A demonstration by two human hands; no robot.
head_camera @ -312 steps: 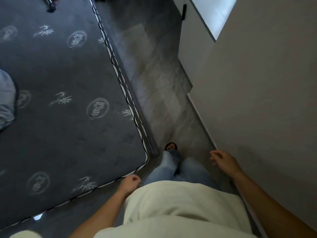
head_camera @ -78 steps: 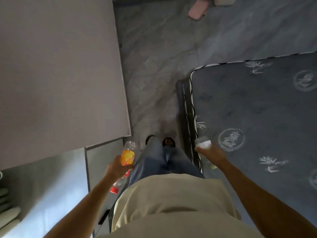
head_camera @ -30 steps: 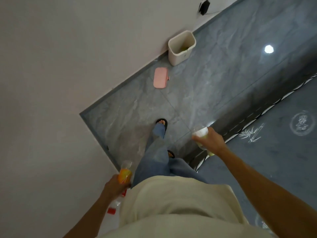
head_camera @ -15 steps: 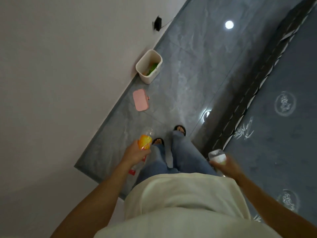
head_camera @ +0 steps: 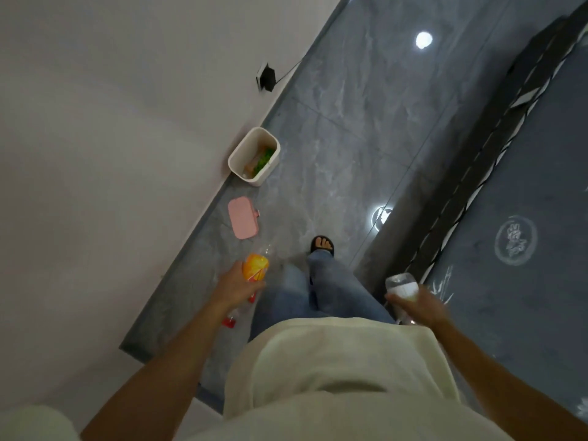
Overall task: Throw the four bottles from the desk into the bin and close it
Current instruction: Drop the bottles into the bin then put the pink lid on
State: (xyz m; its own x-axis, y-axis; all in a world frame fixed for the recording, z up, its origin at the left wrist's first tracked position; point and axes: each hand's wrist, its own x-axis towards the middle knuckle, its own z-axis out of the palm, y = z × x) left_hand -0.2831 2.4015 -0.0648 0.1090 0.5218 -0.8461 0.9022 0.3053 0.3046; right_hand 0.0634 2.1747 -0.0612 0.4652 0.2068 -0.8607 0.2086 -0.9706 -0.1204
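My left hand (head_camera: 234, 286) grips a clear bottle with an orange label (head_camera: 255, 267), its red cap (head_camera: 228, 322) pointing back below my wrist. My right hand (head_camera: 416, 302) grips a clear bottle with a white label (head_camera: 401, 284). The white bin (head_camera: 237, 157) stands open on the floor against the wall ahead, with green and orange rubbish inside. Its pink lid (head_camera: 243, 217) lies flat on the floor between me and the bin.
A plain wall (head_camera: 111, 138) runs along the left. A dark patterned mattress (head_camera: 525, 249) with a striped edge fills the right. Grey tiled floor (head_camera: 350, 122) lies between them. A black plug (head_camera: 266, 77) with a cable sits on the wall past the bin.
I have walked along the wall and turned; the bin and pink lid are nearer and more central. Both hands keep hold of their bottles.
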